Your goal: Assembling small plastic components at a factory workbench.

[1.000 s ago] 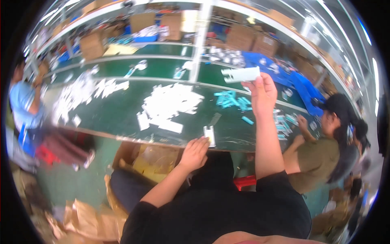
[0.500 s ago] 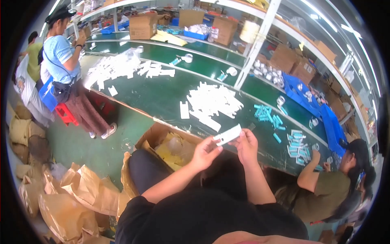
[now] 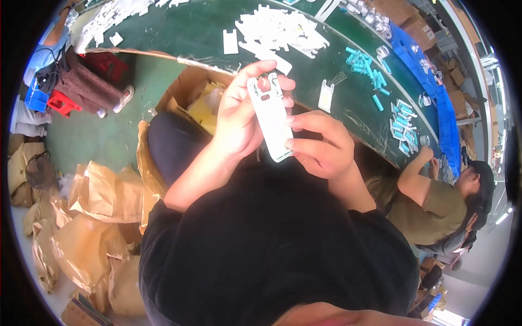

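A long white plastic casing is held up in front of my chest, between both hands. Its notched end points up and away, with a small oval slot just below the notch. My left hand grips the casing from the left, fingers curled behind it. Thumb and fingers of my right hand pinch its right edge near the lower end. On the green table beyond lie a heap of similar white casings, a lone casing and another close to my right hand.
Teal cylinders lie loose to the right, near white casings with teal parts. A co-worker sits there. Below the table's edge stands a cardboard box with yellow contents. Brown paper sacks crowd the floor at left, where another person stands.
The view has tipped downward. Both hands have brought the casing nearer to me and turned it from lying crosswise to nearly upright, notched end up.
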The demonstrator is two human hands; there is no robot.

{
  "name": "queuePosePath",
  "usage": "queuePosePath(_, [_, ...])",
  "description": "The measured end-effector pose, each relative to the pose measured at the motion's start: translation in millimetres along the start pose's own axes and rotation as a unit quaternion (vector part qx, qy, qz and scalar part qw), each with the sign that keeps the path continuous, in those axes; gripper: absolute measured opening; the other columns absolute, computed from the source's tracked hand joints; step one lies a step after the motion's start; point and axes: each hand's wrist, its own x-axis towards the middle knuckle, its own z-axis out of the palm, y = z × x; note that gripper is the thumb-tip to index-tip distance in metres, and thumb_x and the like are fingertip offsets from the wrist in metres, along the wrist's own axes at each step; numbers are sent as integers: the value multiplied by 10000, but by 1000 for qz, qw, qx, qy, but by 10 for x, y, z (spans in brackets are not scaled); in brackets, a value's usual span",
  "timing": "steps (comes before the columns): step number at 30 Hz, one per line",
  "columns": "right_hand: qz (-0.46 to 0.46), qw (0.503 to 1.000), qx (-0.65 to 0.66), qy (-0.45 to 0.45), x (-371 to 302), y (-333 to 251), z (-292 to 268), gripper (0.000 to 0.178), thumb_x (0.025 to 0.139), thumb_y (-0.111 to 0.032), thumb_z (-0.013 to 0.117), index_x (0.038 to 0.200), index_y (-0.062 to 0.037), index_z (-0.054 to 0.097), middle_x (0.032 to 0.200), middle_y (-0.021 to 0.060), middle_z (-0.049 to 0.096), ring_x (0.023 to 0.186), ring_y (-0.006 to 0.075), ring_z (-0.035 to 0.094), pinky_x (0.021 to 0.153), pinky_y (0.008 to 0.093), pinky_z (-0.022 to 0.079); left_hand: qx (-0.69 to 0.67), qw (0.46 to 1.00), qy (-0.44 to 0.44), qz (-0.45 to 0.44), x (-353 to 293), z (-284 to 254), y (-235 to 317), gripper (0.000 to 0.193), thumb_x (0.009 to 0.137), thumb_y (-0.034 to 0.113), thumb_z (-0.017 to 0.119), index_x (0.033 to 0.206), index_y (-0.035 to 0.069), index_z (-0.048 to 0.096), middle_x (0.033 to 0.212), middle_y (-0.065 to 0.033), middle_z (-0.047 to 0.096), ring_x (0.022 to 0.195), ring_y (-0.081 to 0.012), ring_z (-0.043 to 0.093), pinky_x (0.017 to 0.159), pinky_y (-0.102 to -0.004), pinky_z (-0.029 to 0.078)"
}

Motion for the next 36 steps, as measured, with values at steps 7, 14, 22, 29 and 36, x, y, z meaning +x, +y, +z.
queuePosePath(7, [-29,999,-5,-31,-52,-192,21,289,763,53,841,1032,-32,779,1246,171,691,876,299,739,725,358,603,-87,984,-155,-4,-39,-32,-76,392,1107,203,613,1480,96,552,1261,-169,718,1120,-335,680,955,-445,595])
queuePosePath(14, [-57,997,39,21,-53,-263,150,285,703,-25,804,988,-40,804,1168,124,727,824,239,721,668,312,590,-160,954,-254,2,-64,-104,-188,489,1059,214,699,1506,124,523,1311,-124,727,1245,-339,614,996,-415,570])
queuePosePath(22, [-55,997,41,21,-92,-245,171,273,707,-27,811,980,-36,814,1175,125,719,820,243,715,667,313,587,-156,955,-252,-20,-57,-184,-191,465,1058,223,701,1471,94,533,1363,-155,729,1211,-344,638,941,-402,583])
queuePosePath(29, [-12,998,-49,33,42,52,-110,227,696,26,830,885,5,706,1002,149,763,816,294,733,690,350,601,199,970,136,-21,-72,-208,29,194,1096,111,550,1276,38,562,1279,-213,716,1040,-264,731,934,-385,592])
queuePosePath(36, [71,911,-298,276,133,697,-1773,187,1062,-9,663,1238,36,707,1239,134,747,1053,199,722,963,336,579,343,915,210,-22,-590,-774,759,69,1013,37,571,1047,86,606,970,-66,649,880,-177,620,798,-320,525])
